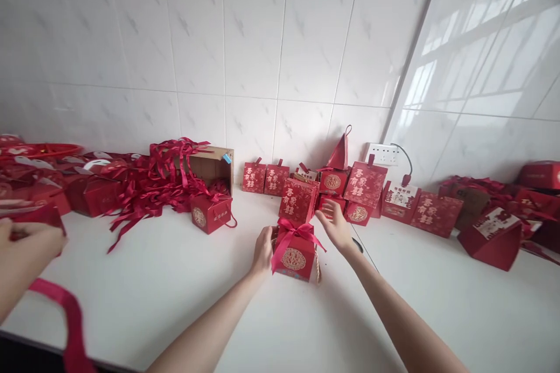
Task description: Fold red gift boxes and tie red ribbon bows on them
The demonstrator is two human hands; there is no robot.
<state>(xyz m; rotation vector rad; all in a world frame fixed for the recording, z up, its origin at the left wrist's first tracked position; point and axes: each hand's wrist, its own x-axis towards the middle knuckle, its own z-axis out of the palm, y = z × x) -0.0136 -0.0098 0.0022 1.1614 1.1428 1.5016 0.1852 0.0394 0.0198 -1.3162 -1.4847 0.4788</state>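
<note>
In the middle of the table stands a red gift box (294, 261) with a gold round emblem, a crimson ribbon bow (294, 234) on top and a twisted cord at its right side. My left hand (263, 249) holds the box by its left side, its fingertips partly hidden behind it. My right hand (336, 224) hovers to the right of the bow with fingers loosely bent and apart. Just behind the bow, near that hand, rises a red box with white lettering (297, 198).
Another person's hand (32, 242) works at the far left above a loose crimson ribbon (72, 320). Heaped ribbons (161, 183) spill from a cardboard box (214, 164). A small red box (212, 214) stands beside them. More red boxes (437, 213) line the wall near a power socket (382, 154).
</note>
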